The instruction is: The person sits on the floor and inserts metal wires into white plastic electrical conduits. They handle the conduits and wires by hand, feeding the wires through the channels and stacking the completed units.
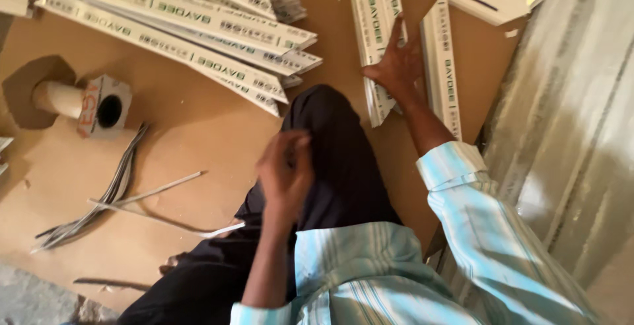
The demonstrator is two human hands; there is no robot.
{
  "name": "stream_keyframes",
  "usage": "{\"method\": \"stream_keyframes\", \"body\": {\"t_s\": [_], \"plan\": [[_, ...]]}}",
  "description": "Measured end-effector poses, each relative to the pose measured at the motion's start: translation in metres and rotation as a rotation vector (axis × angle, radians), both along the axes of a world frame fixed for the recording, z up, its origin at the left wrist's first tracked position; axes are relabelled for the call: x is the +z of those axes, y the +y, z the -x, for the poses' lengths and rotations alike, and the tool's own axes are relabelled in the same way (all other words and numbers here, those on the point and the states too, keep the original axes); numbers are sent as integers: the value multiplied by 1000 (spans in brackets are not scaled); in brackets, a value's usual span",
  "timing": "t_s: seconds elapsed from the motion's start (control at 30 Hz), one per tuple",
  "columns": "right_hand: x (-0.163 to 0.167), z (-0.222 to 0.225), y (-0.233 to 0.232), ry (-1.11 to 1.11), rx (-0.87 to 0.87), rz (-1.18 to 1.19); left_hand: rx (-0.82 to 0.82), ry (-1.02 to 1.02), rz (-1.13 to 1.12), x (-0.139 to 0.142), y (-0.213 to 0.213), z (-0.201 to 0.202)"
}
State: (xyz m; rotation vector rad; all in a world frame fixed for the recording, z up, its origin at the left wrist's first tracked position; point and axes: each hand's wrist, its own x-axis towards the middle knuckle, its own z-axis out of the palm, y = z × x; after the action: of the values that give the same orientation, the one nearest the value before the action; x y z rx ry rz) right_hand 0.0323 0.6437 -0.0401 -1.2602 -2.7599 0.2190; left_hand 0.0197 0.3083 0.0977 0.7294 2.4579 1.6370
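- Brown cardboard sheet (198, 120) covers the floor; corrugated metal wall (568, 133) on the right.
- Right hand (396, 64) pressed flat on two short white strips (373, 34), fingers spread apart; a third strip (441, 61) just beside.
- Left hand (285, 173) blurred above dark trouser knee (337, 147), fingers curled, holding nothing I can tell.
- Pile of long white strips (198, 28) upper left, count unclear.
- One pipe (63, 97) poking through the cardboard.

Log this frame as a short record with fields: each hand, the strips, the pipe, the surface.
right hand: pressed flat on short white plastic strips
left hand: raised above the knee, blurred; holding nothing that I can make out
long strips: white, stacked in a fan, upper left
pipe: white, through a hole in the board
surface: brown board
scraps: thin offcuts, left
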Motion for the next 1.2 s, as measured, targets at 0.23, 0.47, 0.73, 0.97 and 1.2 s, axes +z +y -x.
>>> {"method": "stream_keyframes", "body": {"t_s": [0.23, 0.47, 0.73, 0.97, 1.2], "plan": [[6, -3, 13, -33, -63, 79, -182, 29, 1, 48, 105, -2], [22, 4, -7, -95, -140, 444, -115, 24, -54, 33, 87, -20], [4, 25, -34, -10, -87, 263, -6, -89, -13, 28, 35, -19], [22, 34, -46, -56, -218, 362, 110, -138, 68, -5, -23, -27], [43, 44, -59, -57, -327, 373, 157, -261, 160, -40, -84, -47]]}}
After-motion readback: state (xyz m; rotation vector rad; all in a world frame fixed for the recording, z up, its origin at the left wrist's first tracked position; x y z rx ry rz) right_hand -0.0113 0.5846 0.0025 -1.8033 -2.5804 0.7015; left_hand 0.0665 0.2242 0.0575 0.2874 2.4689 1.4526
